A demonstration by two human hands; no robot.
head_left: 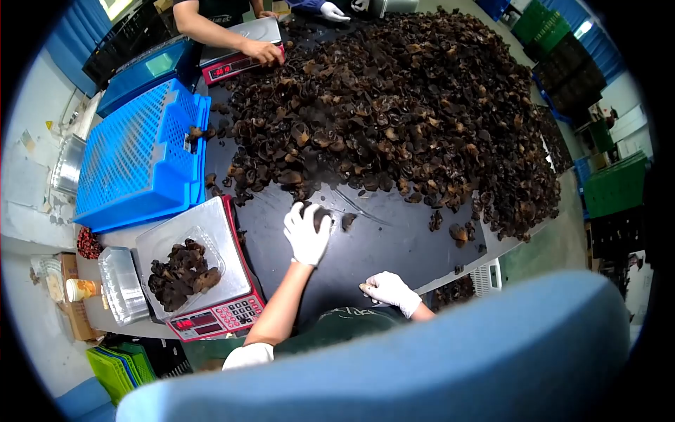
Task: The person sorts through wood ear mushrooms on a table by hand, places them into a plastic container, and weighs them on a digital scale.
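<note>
My left hand (307, 235), in a white glove, is over the dark tabletop with its fingers curled around a piece of black wood ear mushroom (321, 218). Another small mushroom piece (348, 221) lies just right of it. My right hand (392, 292), also gloved, is near the table's front edge with its fingers pressed together; what they hold, if anything, is too small to make out. A big pile of wood ear mushrooms (394, 112) spreads beyond both hands. Left of my left arm, a red-framed scale (235, 281) carries a clear plastic tray (218, 257) of mushrooms.
An upturned blue crate (133, 155) stands at the left, behind a stack of clear trays (123, 285). A paper cup (82, 290) is at far left. Across the table, a co-worker's hand (263, 52) touches a second scale (242, 65); another person's gloved hand (333, 12) is beyond.
</note>
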